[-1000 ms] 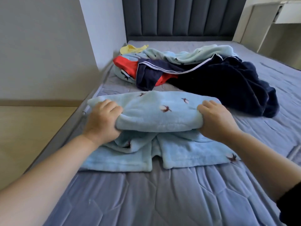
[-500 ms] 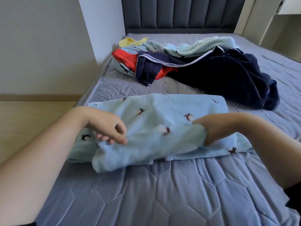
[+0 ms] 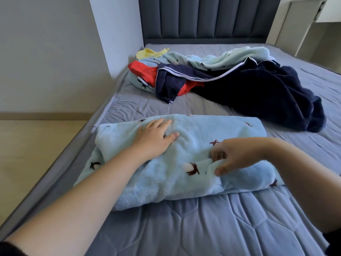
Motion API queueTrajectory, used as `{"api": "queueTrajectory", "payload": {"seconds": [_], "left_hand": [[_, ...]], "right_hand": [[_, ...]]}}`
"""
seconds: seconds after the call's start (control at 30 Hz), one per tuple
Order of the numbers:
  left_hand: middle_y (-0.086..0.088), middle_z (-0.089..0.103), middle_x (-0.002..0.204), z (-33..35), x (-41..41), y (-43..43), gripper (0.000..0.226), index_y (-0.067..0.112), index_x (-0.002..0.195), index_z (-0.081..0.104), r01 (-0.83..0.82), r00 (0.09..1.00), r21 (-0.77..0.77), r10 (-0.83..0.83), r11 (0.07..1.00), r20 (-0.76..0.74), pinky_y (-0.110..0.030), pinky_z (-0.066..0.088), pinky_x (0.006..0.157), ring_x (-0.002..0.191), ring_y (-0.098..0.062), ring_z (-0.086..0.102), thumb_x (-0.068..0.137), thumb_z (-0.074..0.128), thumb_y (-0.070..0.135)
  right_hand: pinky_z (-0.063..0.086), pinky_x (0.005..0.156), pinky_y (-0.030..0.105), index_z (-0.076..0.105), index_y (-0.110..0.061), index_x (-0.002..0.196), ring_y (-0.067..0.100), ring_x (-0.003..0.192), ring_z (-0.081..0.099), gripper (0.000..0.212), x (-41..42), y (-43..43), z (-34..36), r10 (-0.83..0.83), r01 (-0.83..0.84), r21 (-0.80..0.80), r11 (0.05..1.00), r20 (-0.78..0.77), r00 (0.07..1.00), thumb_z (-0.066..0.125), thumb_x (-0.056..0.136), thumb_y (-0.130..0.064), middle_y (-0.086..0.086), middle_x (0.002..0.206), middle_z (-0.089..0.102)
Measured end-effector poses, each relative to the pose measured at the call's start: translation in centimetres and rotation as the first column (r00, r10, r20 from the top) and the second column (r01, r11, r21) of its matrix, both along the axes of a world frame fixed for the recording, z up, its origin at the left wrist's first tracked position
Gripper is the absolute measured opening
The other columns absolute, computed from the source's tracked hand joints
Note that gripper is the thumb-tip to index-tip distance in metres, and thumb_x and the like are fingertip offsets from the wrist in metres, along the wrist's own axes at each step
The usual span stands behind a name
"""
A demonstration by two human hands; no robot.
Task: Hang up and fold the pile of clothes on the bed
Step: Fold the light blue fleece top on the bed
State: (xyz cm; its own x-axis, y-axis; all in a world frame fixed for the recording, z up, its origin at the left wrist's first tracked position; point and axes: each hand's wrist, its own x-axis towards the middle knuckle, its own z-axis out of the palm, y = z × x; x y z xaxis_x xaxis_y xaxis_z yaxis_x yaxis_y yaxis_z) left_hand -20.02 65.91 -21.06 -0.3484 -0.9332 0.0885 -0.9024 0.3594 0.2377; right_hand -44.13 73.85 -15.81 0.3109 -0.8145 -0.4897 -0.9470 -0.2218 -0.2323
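The near light-blue garment (image 3: 184, 154) is thick, fluffy fleece, matt. The bed (image 3: 184, 228) wears smooth quilted grey cloth with a faint sheen. Far off, the dark navy garment (image 3: 267, 97) looks plush; the headboard (image 3: 208, 17) is padded, ribbed fabric.

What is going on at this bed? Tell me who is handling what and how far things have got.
A person is folding a light blue fleece garment on the bed. The left hand presses flat on it, while the right hand pinches a fold near its front edge. Behind, a pile lies unfolded: a navy garment, a red garment and a yellow garment.
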Motion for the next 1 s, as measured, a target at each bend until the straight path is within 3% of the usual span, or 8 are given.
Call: {"api": "queueTrajectory", "payload": {"seconds": [0.2,0.3,0.4,0.5,0.6,0.7,0.9,1.0], "left_hand": [[-0.005,0.052,0.122,0.3,5.8,-1.3,0.036,0.018,0.112,0.058,-0.227,0.973,-0.073,0.223,0.971,-0.063,-0.036,0.041,0.083,0.106,-0.025,0.051,0.095,0.044,0.046],[-0.014,0.06,0.112,0.7,9.6,-1.4,0.043,0.012,0.09,0.059,-0.365,0.912,-0.032,0.364,0.93,0.189,-0.034,0.043,0.077,0.094,-0.03,0.055,0.097,0.037,0.049],[-0.021,0.054,0.131,0.5,13.3,-0.4,0.075,0.003,0.121,0.059,-0.568,0.798,0.151,0.497,0.809,0.341,-0.034,0.042,0.082,0.11,-0.035,0.056,0.096,0.021,0.063],[-0.017,0.069,0.09,-0.2,15.1,0.8,0.081,0.004,0.099,0.064,-0.475,0.811,0.589,0.585,0.653,0.004,-0.03,0.049,0.057,0.066,-0.029,0.064,0.089,0.024,0.074],[-0.007,0.063,0.058,-0.1,14.9,1.1,0.069,0.01,0.079,0.06,-0.164,0.583,0.766,0.688,0.621,-0.433,-0.024,0.044,0.04,0.045,-0.019,0.059,0.082,0.039,0.076],[-0.005,0.072,0.081,0.9,13.8,1.2,0.06,0.015,0.095,0.065,0.062,0.498,0.81,0.686,0.583,-0.531,-0.026,0.052,0.048,0.064,-0.019,0.069,0.072,0.06,0.07],[-0.009,0.069,0.112,1.4,12.0,1.6,0.065,0.011,0.114,0.062,-0.027,0.731,0.783,0.547,0.621,-0.409,-0.04,0.053,0.091,0.102,-0.025,0.067,0.072,0.07,0.06],[-0.003,0.071,0.107,1.9,11.5,1.9,0.071,0.015,0.112,0.061,0.005,0.738,0.841,0.565,0.541,-0.368,-0.035,0.053,0.086,0.099,-0.019,0.067,0.069,0.062,0.071]], "right_hand": [[0.042,0.093,0.029,0.062,-0.024,0.103,0.015,0.1,0.054,0.02,3.0,-0.7,-2.1,-0.127,0.399,-0.363,0.842,0.584,0.801,0.059,0.09,-0.038,-0.004,0.104,0.06],[0.021,0.112,0.037,0.047,-0.023,0.136,0.021,0.133,0.03,0.048,5.8,-0.1,-4.0,0.024,0.283,-0.625,0.728,0.435,0.9,0.054,0.092,-0.041,0.004,0.143,0.04],[-0.001,0.116,0.045,0.026,-0.032,0.148,0.017,0.146,0.004,0.057,8.5,-0.1,-6.0,0.012,0.169,-0.594,0.786,0.289,0.957,0.035,0.096,-0.052,-0.003,0.159,0.014],[-0.008,0.116,0.048,0.018,-0.037,0.15,0.016,0.147,-0.002,0.058,9.9,-1.0,-7.1,-0.073,0.207,-0.557,0.804,0.253,0.965,0.027,0.096,-0.056,-0.005,0.161,0.007],[-0.007,0.116,0.049,0.017,-0.038,0.15,0.016,0.147,-0.002,0.059,10.1,-1.5,-7.5,-0.104,0.237,-0.554,0.798,0.261,0.96,0.026,0.095,-0.057,-0.004,0.161,0.007],[-0.006,0.117,0.049,0.015,-0.039,0.15,0.016,0.147,-0.001,0.06,10.0,-1.6,-7.6,-0.108,0.229,-0.555,0.8,0.241,0.964,0.025,0.093,-0.058,-0.004,0.161,0.006],[-0.004,0.117,0.049,0.02,-0.037,0.149,0.016,0.147,0.002,0.06,10.0,-1.7,-7.5,-0.104,0.23,-0.582,0.78,0.242,0.965,0.028,0.093,-0.057,-0.003,0.16,0.011],[-0.004,0.117,0.049,0.023,-0.037,0.148,0.016,0.147,0.004,0.057,10.0,-1.7,-7.4,-0.102,0.246,-0.58,0.776,0.27,0.958,0.031,0.094,-0.054,-0.003,0.16,0.013]]}}
